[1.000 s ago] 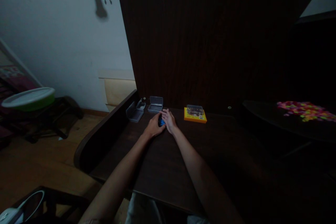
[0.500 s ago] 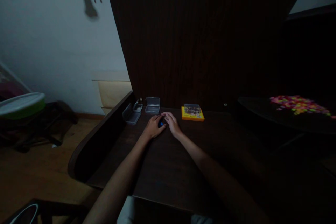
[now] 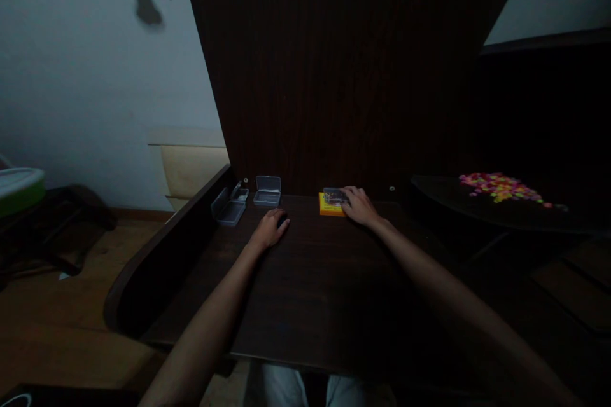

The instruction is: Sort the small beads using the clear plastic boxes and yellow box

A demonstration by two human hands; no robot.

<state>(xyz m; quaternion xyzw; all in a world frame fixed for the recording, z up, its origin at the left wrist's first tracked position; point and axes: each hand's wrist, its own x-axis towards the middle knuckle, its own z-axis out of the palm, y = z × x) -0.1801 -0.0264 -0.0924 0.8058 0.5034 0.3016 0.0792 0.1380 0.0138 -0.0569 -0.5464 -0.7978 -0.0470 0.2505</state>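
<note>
On the dark wooden desk (image 3: 296, 292), my left hand (image 3: 271, 227) rests with its fingers curled over a small dark thing (image 3: 282, 220), mostly hidden under the palm. My right hand (image 3: 361, 206) reaches to the back of the desk. Its fingers and thumb close on the right end of a clear plastic box (image 3: 333, 196) that holds small things too dim to make out. That box lies on top of a yellow box (image 3: 329, 210). Just beyond my left hand stands an open clear case (image 3: 267, 193), its lid raised.
Another open clear case (image 3: 231, 212) and a smaller one (image 3: 242, 194) sit by the raised left side board (image 3: 165, 254). A tall dark panel (image 3: 305, 76) rises behind the desk. To the right, a dark surface bears a heap of colourful small pieces (image 3: 501, 187).
My hands have moved apart: the right one has gone right and forward onto the clear box, while the left stays on the desk. The blue glint between them no longer shows. The view has shifted slightly.
</note>
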